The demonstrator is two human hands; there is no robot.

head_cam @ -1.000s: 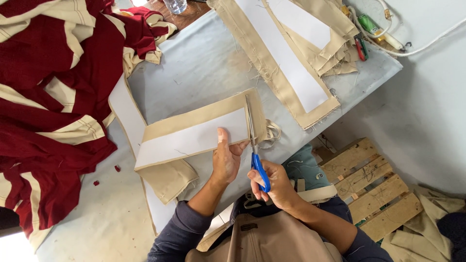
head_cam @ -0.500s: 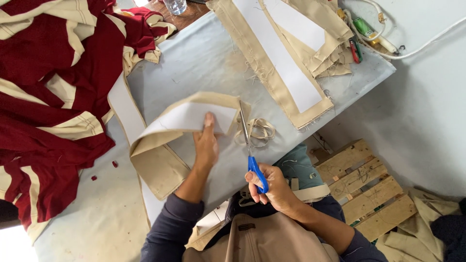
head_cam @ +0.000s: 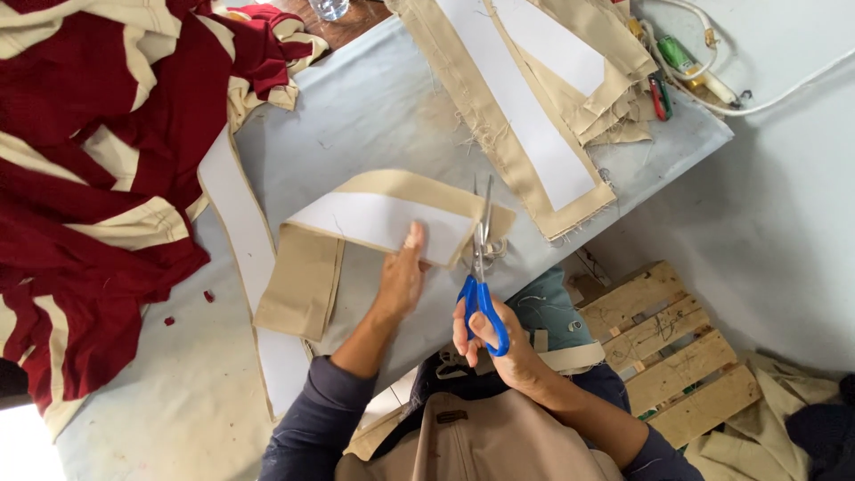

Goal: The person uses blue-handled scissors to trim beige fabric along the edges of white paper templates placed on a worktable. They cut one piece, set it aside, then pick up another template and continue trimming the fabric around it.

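Near the worktop's front edge, the left hand lies flat, fingers spread, on a tan fabric piece backed with white interfacing. The right hand has its grip clamped on blue-handled scissors, blades at the piece's right end. Maroon cloth drapes the left edge.

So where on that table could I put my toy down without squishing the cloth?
The biggest bare patch of grey table lies between the dark red cloth and the long tan strip, above the tan piece the left hand presses. It is crowded near the right hand with the blue scissors, and at the far corner with cables.
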